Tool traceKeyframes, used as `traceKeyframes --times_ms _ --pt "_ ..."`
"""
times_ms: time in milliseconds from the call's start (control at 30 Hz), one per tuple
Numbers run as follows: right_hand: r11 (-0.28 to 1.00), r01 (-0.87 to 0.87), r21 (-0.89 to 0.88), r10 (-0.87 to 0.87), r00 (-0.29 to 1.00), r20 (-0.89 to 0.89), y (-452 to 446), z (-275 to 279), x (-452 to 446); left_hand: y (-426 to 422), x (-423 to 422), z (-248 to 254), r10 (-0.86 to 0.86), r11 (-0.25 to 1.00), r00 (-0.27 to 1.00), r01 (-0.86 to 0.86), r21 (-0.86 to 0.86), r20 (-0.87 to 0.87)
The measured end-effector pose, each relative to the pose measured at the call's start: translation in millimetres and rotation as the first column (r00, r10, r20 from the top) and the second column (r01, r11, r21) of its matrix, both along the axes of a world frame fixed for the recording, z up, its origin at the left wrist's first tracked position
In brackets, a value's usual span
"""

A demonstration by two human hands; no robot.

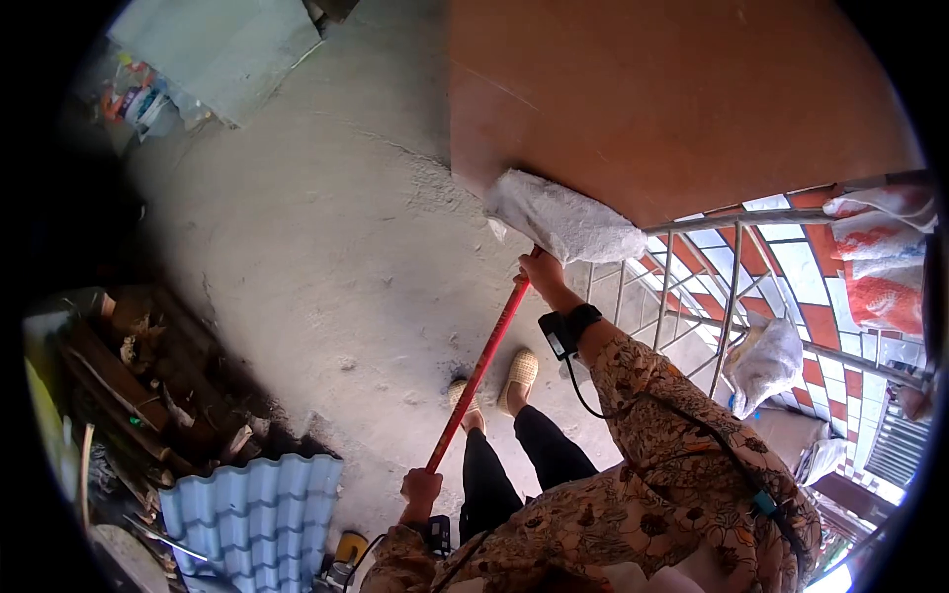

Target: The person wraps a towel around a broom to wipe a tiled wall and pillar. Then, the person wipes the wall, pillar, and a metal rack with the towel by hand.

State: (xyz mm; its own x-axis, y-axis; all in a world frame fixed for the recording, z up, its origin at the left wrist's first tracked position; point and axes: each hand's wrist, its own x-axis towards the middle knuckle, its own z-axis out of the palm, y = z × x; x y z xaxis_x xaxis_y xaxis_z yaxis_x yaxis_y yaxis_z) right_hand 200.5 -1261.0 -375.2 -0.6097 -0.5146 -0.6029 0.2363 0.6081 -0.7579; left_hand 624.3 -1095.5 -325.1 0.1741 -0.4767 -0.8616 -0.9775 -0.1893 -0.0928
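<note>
My right hand (540, 272) is wrapped around a red pole (489, 351) near its upper end. Lower down, my left hand (422, 484) grips the other end of the same pole. A whitish cloth (568, 219) covers a long head at the pole's far end, so it looks like a cloth-covered mop. That covered head overlaps the edge of a large brown flat panel (682, 99); whether they touch, I cannot tell. The pole slants across, above my feet in tan woven slippers (520, 374).
Firewood (148, 385) is piled at the left beside a blue corrugated sheet (259, 514). To the right, a metal rack (732, 296) stands by a tiled wall, with sacks (766, 361) on it. A pale board (217, 49) and colourful litter (138, 94) lie at the upper left on concrete (306, 227).
</note>
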Motion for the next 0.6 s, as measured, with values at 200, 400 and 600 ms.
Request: traceKeyframes --times_ms 200,400,600 --pt "0.932 0.003 -0.362 -0.043 0.994 -0.102 -84 179 8 -76 -4 61 0.01 0.954 0.999 -0.022 -0.298 -0.042" --pt "0.896 -0.047 -0.441 -0.066 0.969 -0.237 -119 250 24 -115 7 112 0.018 0.964 0.996 -0.04 -0.261 -0.085" --pt "0.916 -0.016 -0.4 -0.081 0.971 -0.224 -147 221 31 -119 4 127 0.052 0.975 0.997 -0.063 -0.213 -0.053"
